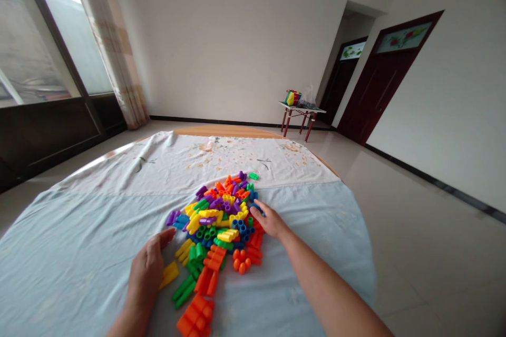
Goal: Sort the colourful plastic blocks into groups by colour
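A heap of plastic building blocks (pixel 221 216) in purple, yellow, green, blue and orange lies on the cloth in front of me. My left hand (pixel 148 263) rests at the heap's left side, fingers stretched out and partly hidden, holding nothing. Close beside it lies a yellow block (pixel 169 275). On the right edge of the heap, my right hand (pixel 269 220) has its thumb and forefinger apart, with a blue block (pixel 258 209) at the fingertips. Orange blocks (pixel 195 316) trail from the heap toward me, next to a green block (pixel 184 290).
A round table carries a pale blue and white flowered tablecloth (pixel 98 231); its bare wooden edge (pixel 229 130) shows at the back. Beyond it, a small table (pixel 302 108) holds a colourful bag (pixel 292 98) and a clear plastic bag (pixel 309 97). A window is at left, dark red doors at right.
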A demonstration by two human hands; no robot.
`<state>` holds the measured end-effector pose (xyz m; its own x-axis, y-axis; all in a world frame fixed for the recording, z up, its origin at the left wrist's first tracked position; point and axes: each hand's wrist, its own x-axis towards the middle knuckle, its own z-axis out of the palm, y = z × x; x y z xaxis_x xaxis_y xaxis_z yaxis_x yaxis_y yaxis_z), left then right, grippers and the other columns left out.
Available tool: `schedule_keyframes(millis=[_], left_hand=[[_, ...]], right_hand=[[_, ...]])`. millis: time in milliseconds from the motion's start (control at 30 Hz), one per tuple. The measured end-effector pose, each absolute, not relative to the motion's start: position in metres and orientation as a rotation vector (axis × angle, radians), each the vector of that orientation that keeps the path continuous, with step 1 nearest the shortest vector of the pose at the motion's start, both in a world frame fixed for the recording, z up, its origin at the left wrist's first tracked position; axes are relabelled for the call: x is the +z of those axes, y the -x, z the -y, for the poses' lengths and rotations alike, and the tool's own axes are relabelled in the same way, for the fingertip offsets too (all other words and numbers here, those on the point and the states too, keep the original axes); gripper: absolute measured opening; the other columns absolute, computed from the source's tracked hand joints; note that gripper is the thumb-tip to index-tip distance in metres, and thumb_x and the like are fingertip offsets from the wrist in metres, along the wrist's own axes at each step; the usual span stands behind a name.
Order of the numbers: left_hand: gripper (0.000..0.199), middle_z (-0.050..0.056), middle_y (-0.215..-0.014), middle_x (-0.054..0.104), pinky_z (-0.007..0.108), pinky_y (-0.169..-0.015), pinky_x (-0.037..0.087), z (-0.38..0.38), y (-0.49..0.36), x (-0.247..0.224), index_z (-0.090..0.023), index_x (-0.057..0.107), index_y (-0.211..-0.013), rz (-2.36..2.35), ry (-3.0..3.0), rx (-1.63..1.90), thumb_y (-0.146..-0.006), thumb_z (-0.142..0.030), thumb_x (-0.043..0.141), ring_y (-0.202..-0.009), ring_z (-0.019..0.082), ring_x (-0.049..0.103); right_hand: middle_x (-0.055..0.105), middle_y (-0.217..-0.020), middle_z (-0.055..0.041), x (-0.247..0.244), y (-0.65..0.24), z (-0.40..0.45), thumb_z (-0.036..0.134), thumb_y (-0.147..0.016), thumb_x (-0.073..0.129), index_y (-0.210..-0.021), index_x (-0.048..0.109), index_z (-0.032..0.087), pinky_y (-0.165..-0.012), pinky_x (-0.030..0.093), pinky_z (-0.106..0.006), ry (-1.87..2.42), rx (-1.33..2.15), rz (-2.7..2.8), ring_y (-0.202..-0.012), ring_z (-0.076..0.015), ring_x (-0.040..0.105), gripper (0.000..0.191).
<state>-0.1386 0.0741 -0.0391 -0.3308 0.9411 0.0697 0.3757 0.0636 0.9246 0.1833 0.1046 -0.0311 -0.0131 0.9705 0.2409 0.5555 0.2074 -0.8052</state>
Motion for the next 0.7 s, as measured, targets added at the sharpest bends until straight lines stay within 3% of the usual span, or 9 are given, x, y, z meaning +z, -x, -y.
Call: schedule_keyframes(millis=[133,267,400,500,700], left_hand=[[0.054,0.008,-0.097,0.070,0.038,-0.094,0.045,-0.074,0.138,-0.039,-0.016,0.067,-0.094,-1.754,-1.333,1.251,-0.081,-0.047,0.024,-0.096,0.023,0.062],[0.054,0.009,-0.099,0.069,0.039,-0.095,0.044,-0.076,0.139,-0.043,-0.016,0.067,-0.095,-1.743,-1.341,1.254,-0.082,-0.048,0.025,-0.097,0.023,0.062],[0.052,0.010,-0.098,0.070,0.042,-0.094,0.044,-0.078,0.138,-0.040,-0.017,0.067,-0.094,-1.743,-1.355,1.241,-0.080,-0.050,0.030,-0.096,0.025,0.062],[0.052,0.009,-0.091,0.071,0.044,-0.090,0.047,-0.079,0.137,-0.030,-0.018,0.069,-0.088,-1.722,-1.374,1.240,-0.078,-0.054,0.033,-0.091,0.027,0.064],[0.056,0.012,-0.095,0.070,0.038,-0.075,0.054,-0.081,0.137,-0.014,-0.014,0.065,-0.089,-1.661,-1.287,1.353,-0.078,-0.056,0.029,-0.086,0.024,0.066]], right_hand=[[0.064,-0.114,-0.0136,-0.014,-0.192,-0.077,0.044,-0.087,0.048,-0.113,0.062,0.015,-0.097,0.044,-0.040,1.394,0.399,1.586,-0.110,-0.0248,0.057,0.041],[0.068,-0.102,-0.0062,0.004,-0.179,-0.044,0.028,-0.085,0.052,-0.102,0.066,0.021,-0.093,0.046,-0.036,1.203,0.344,1.736,-0.100,-0.0200,0.059,0.023],[0.068,-0.102,-0.0027,0.012,-0.145,-0.029,0.018,-0.080,0.060,-0.104,0.066,0.024,-0.093,0.043,-0.036,1.101,0.346,1.904,-0.099,-0.0195,0.056,0.025],[0.068,-0.104,-0.0032,0.011,-0.127,-0.032,0.016,-0.076,0.067,-0.107,0.066,0.023,-0.094,0.041,-0.037,1.105,0.323,1.992,-0.101,-0.0211,0.054,0.032],[0.070,-0.092,-0.0052,0.008,-0.138,-0.039,0.030,-0.079,0.065,-0.096,0.070,0.021,-0.086,0.046,-0.035,1.196,0.548,1.691,-0.092,-0.0205,0.059,0.020]])
